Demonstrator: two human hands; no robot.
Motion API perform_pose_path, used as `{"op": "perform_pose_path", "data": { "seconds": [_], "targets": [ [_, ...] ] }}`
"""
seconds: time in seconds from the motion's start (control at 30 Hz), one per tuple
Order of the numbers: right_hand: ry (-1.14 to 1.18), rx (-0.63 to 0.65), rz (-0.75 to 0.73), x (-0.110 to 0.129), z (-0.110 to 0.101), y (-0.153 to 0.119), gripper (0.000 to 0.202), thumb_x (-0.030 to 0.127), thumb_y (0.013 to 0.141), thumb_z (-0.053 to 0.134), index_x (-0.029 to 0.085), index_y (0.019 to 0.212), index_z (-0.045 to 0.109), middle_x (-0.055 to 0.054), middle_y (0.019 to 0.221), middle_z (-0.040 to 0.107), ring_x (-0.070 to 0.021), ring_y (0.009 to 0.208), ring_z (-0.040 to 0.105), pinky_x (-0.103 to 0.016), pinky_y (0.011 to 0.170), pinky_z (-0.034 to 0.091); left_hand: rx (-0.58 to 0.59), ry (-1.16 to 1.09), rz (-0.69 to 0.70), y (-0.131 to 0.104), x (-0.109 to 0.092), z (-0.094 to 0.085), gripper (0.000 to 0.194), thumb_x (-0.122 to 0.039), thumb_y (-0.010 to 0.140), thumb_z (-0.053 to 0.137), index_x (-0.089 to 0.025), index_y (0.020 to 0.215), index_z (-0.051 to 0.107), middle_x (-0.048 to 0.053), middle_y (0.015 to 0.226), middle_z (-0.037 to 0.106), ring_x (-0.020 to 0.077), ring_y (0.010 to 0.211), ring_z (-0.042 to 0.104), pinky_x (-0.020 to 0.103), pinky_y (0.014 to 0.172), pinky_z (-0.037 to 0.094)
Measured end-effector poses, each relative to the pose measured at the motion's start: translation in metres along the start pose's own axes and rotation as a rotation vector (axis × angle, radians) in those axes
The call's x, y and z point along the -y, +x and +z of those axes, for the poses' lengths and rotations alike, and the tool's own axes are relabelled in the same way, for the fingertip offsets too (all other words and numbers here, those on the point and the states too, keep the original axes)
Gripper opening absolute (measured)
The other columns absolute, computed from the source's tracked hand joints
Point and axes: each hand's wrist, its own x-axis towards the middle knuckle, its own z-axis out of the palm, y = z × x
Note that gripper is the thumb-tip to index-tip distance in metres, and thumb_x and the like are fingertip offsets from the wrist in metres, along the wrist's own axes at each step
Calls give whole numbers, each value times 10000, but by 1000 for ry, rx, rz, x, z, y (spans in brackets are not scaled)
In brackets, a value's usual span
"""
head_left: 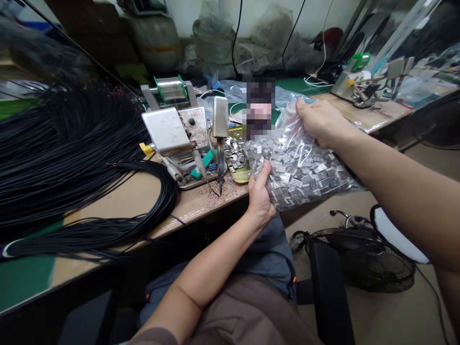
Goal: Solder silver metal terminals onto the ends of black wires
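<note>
A clear plastic bag (302, 167) full of small silvery metal parts is held up at the table's front edge. My left hand (261, 194) grips its lower left side, thumb on the front and the other fingers hidden beneath. Up at the bag's top right, my right hand (318, 120) is closed on the gathered plastic. Just left of the bag sits a yellow tray (241, 176) with loose metal parts in it. A soldering machine (172, 132) stands farther left, its iron (220, 165) pointing down at the tabletop.
Large bundles of black cable (64, 153) cover the table's left side, one loop (158, 191) reaching the front edge. A second soldering stand (359, 86) is at the back right. Below right are a black fan (362, 258) and a chair armrest (328, 287).
</note>
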Motion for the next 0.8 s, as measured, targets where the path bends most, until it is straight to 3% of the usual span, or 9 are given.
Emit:
{"op": "perform_pose_path", "data": {
  "seconds": [0.1,0.23,0.5,0.67,0.8],
  "targets": [
    [-90,-9,10,9,-4,-5,986,775,943,268,-85,942,749,-103,581,612,-69,403,527,-265,558,384,-1,-16,-16,-2,0,2,450,-351,790,875,-104,1134,722,125,1113,767,306,1234,683,432,1113,522],
    [-107,-23,41,13,-4,-7,923,714,983,328,-101,917,757,-96,518,552,-131,483,590,-307,581,412,-20,-31,-21,-5,2,3,455,-351,759,898,-107,1101,723,116,1071,769,311,1214,692,439,1109,524],
    [-65,-42,16,19,-6,-15,759,546,1042,383,-106,900,745,-147,696,661,-158,719,639,-336,711,427,-31,-31,7,-11,5,4,418,-326,755,898,-116,1071,722,99,1067,769,307,1183,706,455,1111,517],
    [-73,-9,34,23,-11,-22,586,474,1068,458,24,879,782,-159,717,698,-151,557,551,-327,656,442,-27,-16,-3,-10,5,5,378,-321,791,868,-108,1070,729,119,1087,770,317,1196,702,463,1114,510],
    [-93,10,27,17,-14,-25,612,473,1087,421,32,840,765,-164,686,683,-154,525,544,-320,633,436,-23,-9,-6,-12,9,3,333,-309,812,849,-114,1051,724,123,1160,760,307,1201,700,456,1122,504]
  ]
}}
